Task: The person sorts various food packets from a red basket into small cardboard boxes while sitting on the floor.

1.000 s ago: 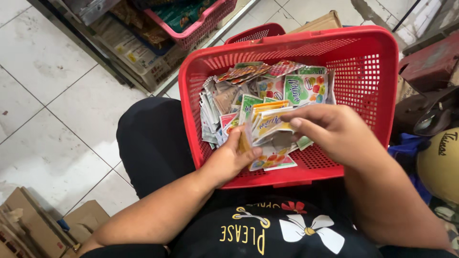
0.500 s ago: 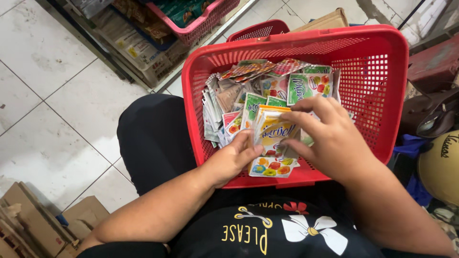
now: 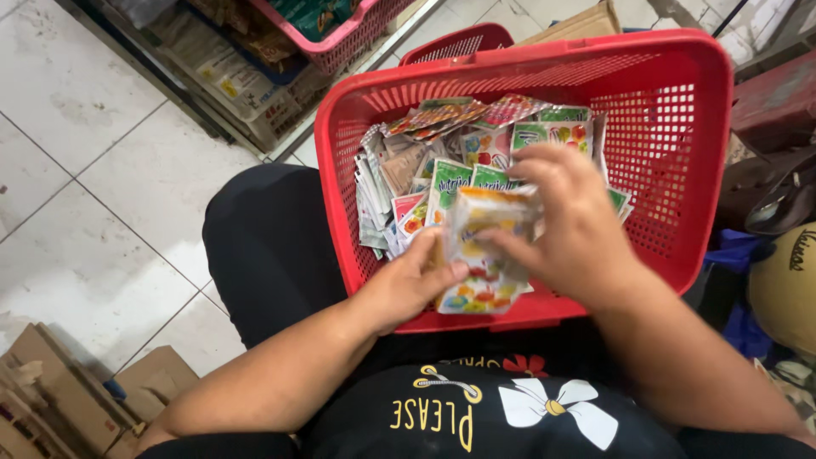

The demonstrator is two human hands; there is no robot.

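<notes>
the left hand (image 3: 414,283) and the right hand (image 3: 568,223) both have their fingers closed on a small stack of colourful sachets (image 3: 484,246), held just above the near edge of the red plastic basket (image 3: 680,170), which is filled with more loose sachets (image 3: 442,153) piled inside.

Even, soft daylight-like light across scene; no hard shadows. Pale floor tiles (image 3: 110,178) bright, faint sheen, near washed out at upper left. Red basket (image 3: 680,102) vivid, saturated. Motion blur smears right hand (image 3: 569,225) and sachets (image 3: 484,246) it grips; left hand (image 3: 408,285) sharper. Black shirt (image 3: 476,408) dark, little detail. Wide-angle lens bends edges; cardboard boxes (image 3: 51,399) in corner soft.
</notes>
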